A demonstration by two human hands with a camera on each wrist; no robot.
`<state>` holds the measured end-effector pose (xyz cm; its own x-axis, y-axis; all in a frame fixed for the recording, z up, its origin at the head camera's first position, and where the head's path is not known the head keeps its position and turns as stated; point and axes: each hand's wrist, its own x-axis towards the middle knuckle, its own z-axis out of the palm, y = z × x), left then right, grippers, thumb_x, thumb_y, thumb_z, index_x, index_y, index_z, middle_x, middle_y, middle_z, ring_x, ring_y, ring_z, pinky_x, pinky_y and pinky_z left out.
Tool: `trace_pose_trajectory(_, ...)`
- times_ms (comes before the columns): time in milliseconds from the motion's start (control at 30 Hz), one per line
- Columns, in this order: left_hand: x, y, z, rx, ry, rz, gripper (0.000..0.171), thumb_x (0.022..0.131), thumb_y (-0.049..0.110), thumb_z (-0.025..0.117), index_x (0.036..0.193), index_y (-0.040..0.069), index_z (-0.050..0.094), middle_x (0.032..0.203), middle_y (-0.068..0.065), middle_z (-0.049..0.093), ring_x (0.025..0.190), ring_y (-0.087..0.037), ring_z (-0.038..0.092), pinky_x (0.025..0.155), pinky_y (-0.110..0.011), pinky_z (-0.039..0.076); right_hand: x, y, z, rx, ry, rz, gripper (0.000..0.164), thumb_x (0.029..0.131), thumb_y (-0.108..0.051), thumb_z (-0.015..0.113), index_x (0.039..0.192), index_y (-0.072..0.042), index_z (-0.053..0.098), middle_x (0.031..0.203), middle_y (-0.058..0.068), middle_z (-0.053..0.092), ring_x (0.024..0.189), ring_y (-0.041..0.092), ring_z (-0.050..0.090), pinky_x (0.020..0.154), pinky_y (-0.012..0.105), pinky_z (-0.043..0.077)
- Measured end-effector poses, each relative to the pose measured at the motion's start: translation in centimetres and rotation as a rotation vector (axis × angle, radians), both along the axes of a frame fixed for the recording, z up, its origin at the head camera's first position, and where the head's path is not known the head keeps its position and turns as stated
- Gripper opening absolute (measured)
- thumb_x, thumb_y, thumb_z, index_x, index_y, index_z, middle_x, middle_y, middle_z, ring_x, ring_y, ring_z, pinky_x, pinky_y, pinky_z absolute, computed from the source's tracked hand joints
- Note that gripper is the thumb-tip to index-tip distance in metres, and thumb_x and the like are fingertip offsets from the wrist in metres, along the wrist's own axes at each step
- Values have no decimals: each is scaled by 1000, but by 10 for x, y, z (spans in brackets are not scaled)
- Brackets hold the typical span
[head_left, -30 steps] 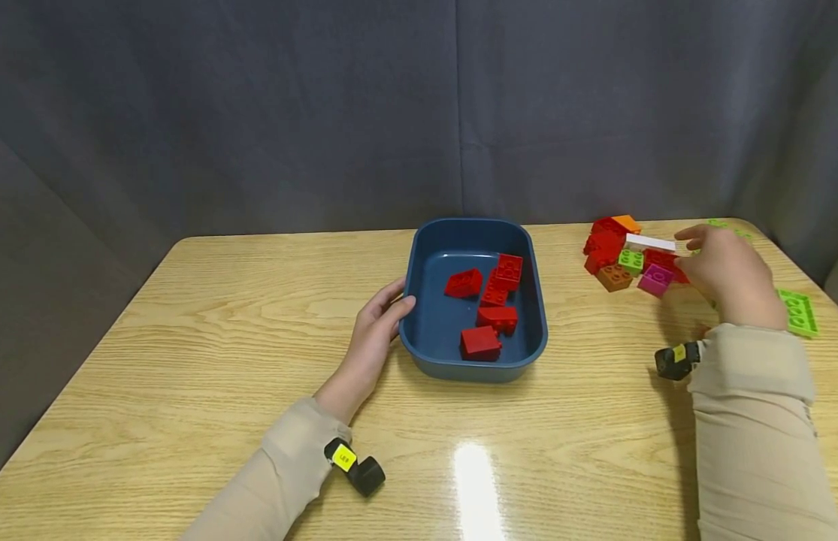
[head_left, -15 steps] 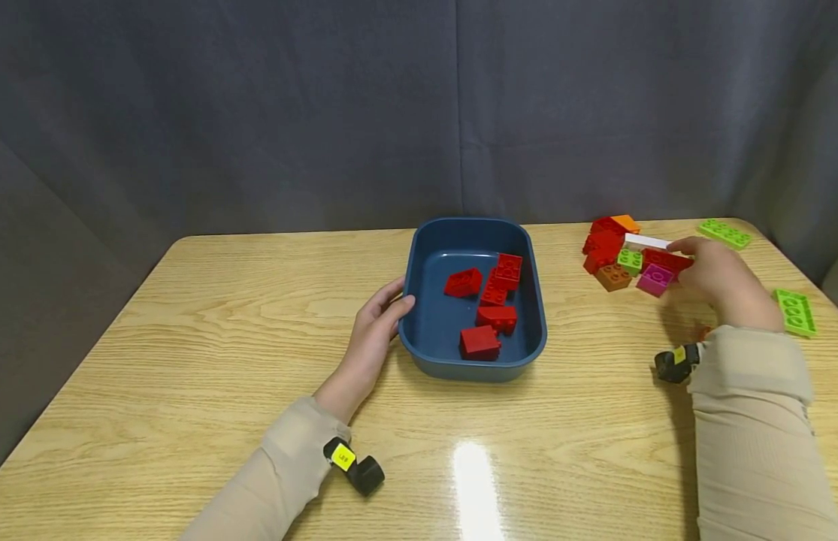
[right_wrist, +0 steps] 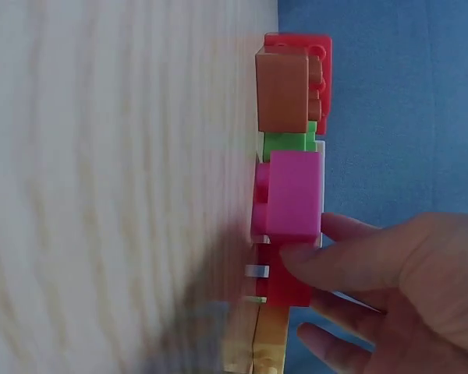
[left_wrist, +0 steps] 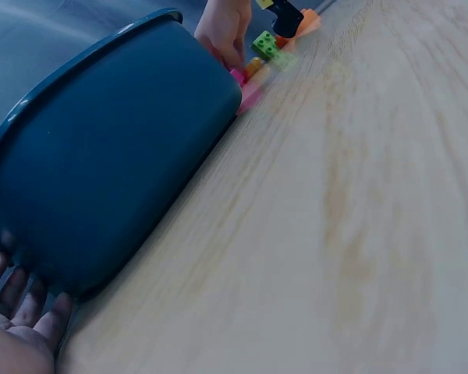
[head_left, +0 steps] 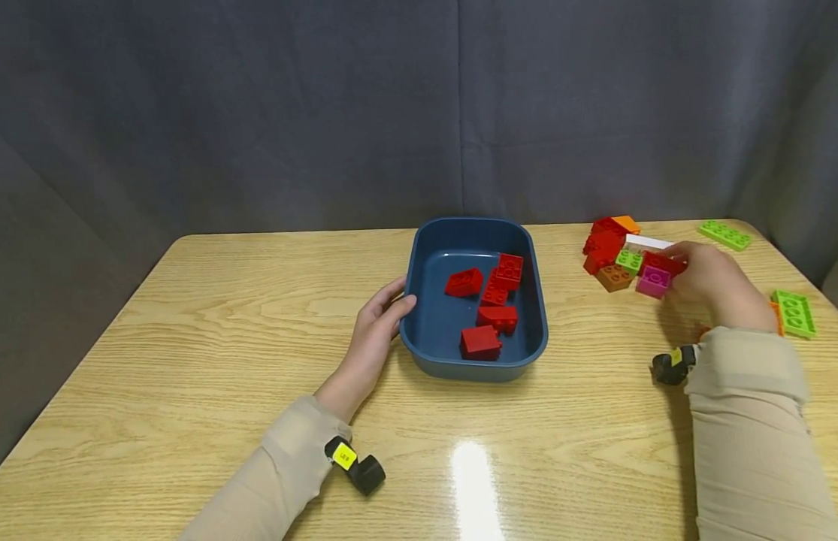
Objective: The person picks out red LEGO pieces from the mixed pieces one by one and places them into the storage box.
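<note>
A blue plastic bin (head_left: 425, 359) stands mid-table with several red toy bricks (head_left: 497, 319) inside. My left hand (head_left: 371, 330) rests against its left side, thumb on the rim; in the left wrist view the fingers (left_wrist: 33, 302) touch the outer wall. At the right, my right hand (head_left: 719, 282) pinches a red brick (right_wrist: 290, 282) in a cluster of bricks, thumb on its near face. A magenta brick (right_wrist: 295, 195) lies right beside the thumb. The fingertips behind the red brick are partly hidden.
Around the right hand lie a brown brick (head_left: 614, 278), a small green brick (head_left: 630, 261), a white bar (head_left: 645, 243) and more red bricks (head_left: 603, 248). Two flat green pieces (head_left: 726, 234) lie farther right. A dark curtain (head_left: 324, 113) hangs behind the table (head_left: 222, 338).
My right hand has come down and to the left into the cluster, taking hold of the red brick and shifting the magenta one slightly. The left hand and bin have stayed put.
</note>
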<state>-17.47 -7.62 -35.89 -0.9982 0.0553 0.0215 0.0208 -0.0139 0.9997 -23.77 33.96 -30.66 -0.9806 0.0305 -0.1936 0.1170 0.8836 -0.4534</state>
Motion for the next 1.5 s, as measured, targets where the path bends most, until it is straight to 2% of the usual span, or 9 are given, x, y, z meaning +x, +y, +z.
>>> trace_pose_trajectory(133, -1, 1, 0, 14, -5, -5, 49, 93, 29, 52, 139, 14, 45, 145, -8, 46, 123, -20, 48, 110, -46, 38, -3, 2, -1, 52, 46, 45, 57, 76, 4, 55, 131, 13, 40, 120, 44, 45, 101, 51, 42, 91, 68, 36)
trace_pose_trajectory(233, -1, 1, 0, 15, -6, -3, 48, 93, 27, 52, 139, 15, 46, 145, -7, 47, 122, -20, 49, 109, -45, 38, -3, 3, -1, 61, 78, 55, 53, 76, 7, 50, 128, 13, 43, 117, 45, 48, 97, 49, 46, 83, 61, 41)
trace_pose_trajectory(433, 0, 0, 0, 13, -9, -2, 48, 93, 28, 52, 139, 15, 46, 144, -7, 48, 122, -19, 49, 110, -45, 38, -1, 1, 2, 34, 46, 25, 52, 79, 5, 48, 130, 10, 41, 118, 43, 48, 92, 44, 49, 70, 44, 43)
trace_pose_trajectory(533, 0, -1, 0, 14, -8, -3, 49, 93, 28, 52, 139, 14, 45, 144, -7, 48, 122, -21, 49, 110, -46, 38, -1, 1, 1, 21, 17, 25, 52, 81, 2, 51, 132, 10, 39, 119, 42, 46, 94, 45, 47, 73, 48, 44)
trace_pose_trajectory(633, 0, -1, 0, 20, -6, -6, 49, 93, 28, 52, 139, 14, 45, 144, -8, 47, 122, -21, 49, 110, -46, 38, -2, 2, 0, 24, -9, 50, 55, 82, -1, 53, 133, 11, 37, 121, 43, 44, 99, 49, 45, 81, 57, 43)
trace_pose_trajectory(700, 0, -1, -1, 21, -3, -8, 49, 93, 28, 52, 140, 13, 45, 144, -9, 47, 123, -21, 48, 110, -46, 38, -4, 3, -2, 34, -14, 69, 56, 81, -1, 52, 133, 12, 36, 121, 44, 44, 99, 49, 45, 82, 58, 43)
trace_pose_trajectory(867, 0, 0, -1, 21, -9, -6, 49, 93, 28, 52, 139, 14, 46, 144, -8, 48, 122, -22, 49, 109, -45, 38, -5, 3, -3, 56, 21, 69, 56, 77, 2, 52, 131, 13, 39, 117, 44, 50, 93, 46, 50, 76, 51, 43)
trace_pose_trajectory(1200, -1, 0, 0, 18, -19, 0, 48, 93, 29, 53, 138, 14, 46, 143, -8, 48, 121, -19, 50, 109, -44, 38, 4, -5, 10, 49, 49, 24, 68, 75, -5, 63, 136, 6, 36, 127, 41, 43, 108, 52, 40, 84, 66, 40)
trace_pose_trajectory(1500, 0, 0, 1, 21, -15, 0, 49, 93, 29, 53, 139, 14, 46, 144, -7, 48, 122, -20, 49, 110, -45, 38, 4, -17, 22, 80, 155, 6, 51, 83, -2, 55, 131, 6, 41, 121, 41, 48, 102, 52, 43, 83, 68, 40)
